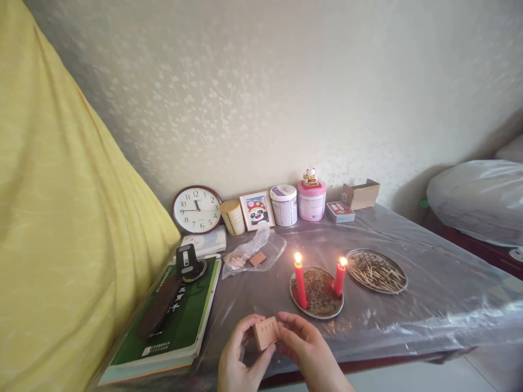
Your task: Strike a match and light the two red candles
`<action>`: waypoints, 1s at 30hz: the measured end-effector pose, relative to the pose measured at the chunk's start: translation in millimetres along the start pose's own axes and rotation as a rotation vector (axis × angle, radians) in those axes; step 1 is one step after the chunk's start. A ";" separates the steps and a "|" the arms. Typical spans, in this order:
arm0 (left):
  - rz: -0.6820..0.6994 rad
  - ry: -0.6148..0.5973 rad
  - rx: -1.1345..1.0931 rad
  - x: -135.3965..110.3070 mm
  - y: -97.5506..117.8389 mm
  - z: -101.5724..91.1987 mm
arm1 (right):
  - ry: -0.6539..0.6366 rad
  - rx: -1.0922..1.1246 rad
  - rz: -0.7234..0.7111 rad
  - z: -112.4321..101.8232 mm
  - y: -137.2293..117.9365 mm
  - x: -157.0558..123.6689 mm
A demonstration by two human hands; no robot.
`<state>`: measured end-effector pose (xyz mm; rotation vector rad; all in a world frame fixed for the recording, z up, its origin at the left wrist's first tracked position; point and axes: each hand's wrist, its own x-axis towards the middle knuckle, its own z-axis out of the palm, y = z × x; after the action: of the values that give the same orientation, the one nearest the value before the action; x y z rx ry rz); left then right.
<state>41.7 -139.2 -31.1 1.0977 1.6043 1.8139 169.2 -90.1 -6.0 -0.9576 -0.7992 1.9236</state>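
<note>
A small tan matchbox (266,332) sits between both of my hands near the table's front edge. My left hand (239,355) grips its left side with curled fingers, and my right hand (307,348) pinches its right end. Just beyond them, two lit red candles (300,284) (339,277) stand on a round metal plate (317,300). To the right, a second round plate (376,270) holds several matchsticks.
The table (429,294) is covered in clear plastic. A green book (180,321) with a dark case lies at left beside a yellow curtain (61,228). A plastic bag (253,251), clock (196,209), tins, picture and boxes line the wall.
</note>
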 end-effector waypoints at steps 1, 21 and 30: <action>0.003 -0.007 -0.001 -0.3 -0.3 0.1 | -0.007 0.004 -0.004 0.2 -1.0 -1.1; -0.146 -0.200 -0.208 9.7 10.8 -4.5 | -0.137 -0.475 -0.375 -6.5 2.3 1.7; -0.316 -0.280 -0.269 14.3 -0.9 -7.8 | -0.129 -0.939 -0.566 -10.3 -1.0 -0.8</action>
<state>27.1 -132.3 -28.3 0.8748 1.2474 1.5362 178.6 -88.5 -10.2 -0.9654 -1.8986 1.0841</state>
